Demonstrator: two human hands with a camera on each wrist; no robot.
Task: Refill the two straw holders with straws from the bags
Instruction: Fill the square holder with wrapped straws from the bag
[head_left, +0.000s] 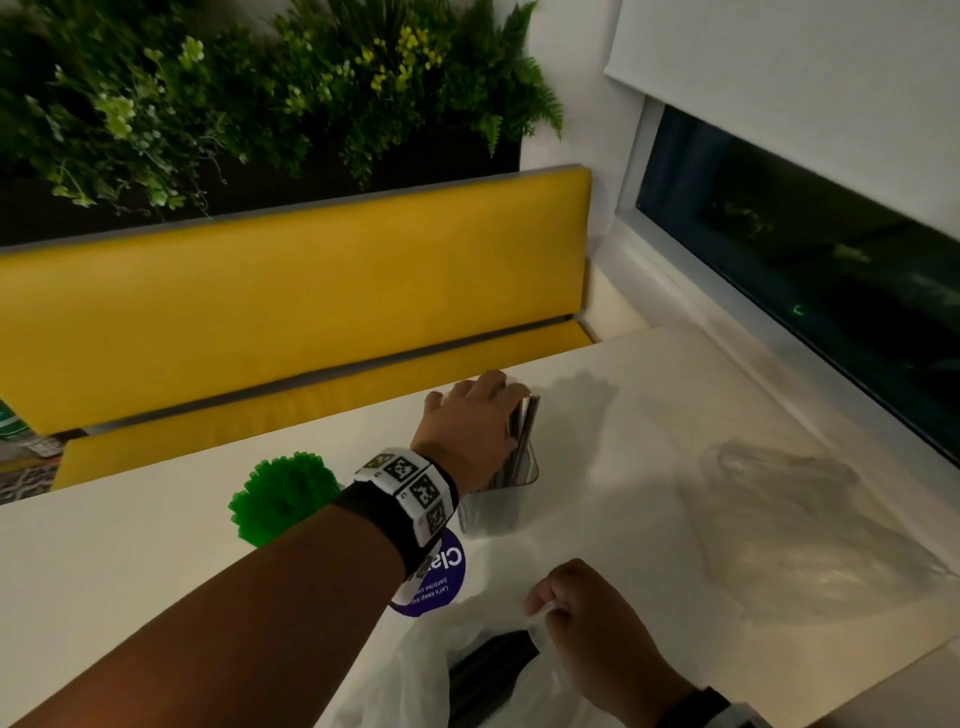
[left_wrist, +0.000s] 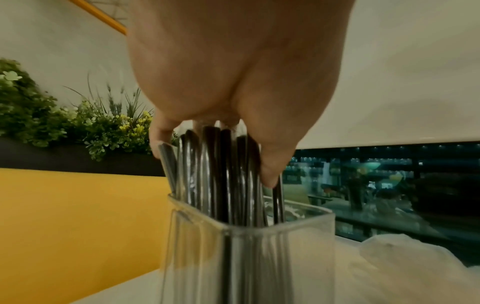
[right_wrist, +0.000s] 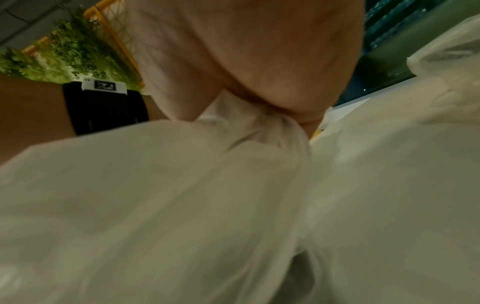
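My left hand (head_left: 475, 415) (left_wrist: 221, 127) grips a bundle of black straws (left_wrist: 221, 174) whose lower ends stand inside a clear square holder (head_left: 498, 501) (left_wrist: 249, 257) on the white table (head_left: 156, 571). To its left stands a second holder packed with green straws (head_left: 283, 496). Near the table's front edge my right hand (head_left: 576, 608) (right_wrist: 246, 98) pinches the bunched mouth of a white plastic bag (head_left: 415, 670) (right_wrist: 155, 205). More black straws (head_left: 488, 670) show through that bag's opening.
A crumpled clear plastic bag (head_left: 800, 525) lies flat at the right of the table. A purple round sticker (head_left: 441, 577) is on the tabletop under my left wrist. A yellow bench (head_left: 291, 291) runs behind the table, and a dark window (head_left: 810, 244) lines the right side.
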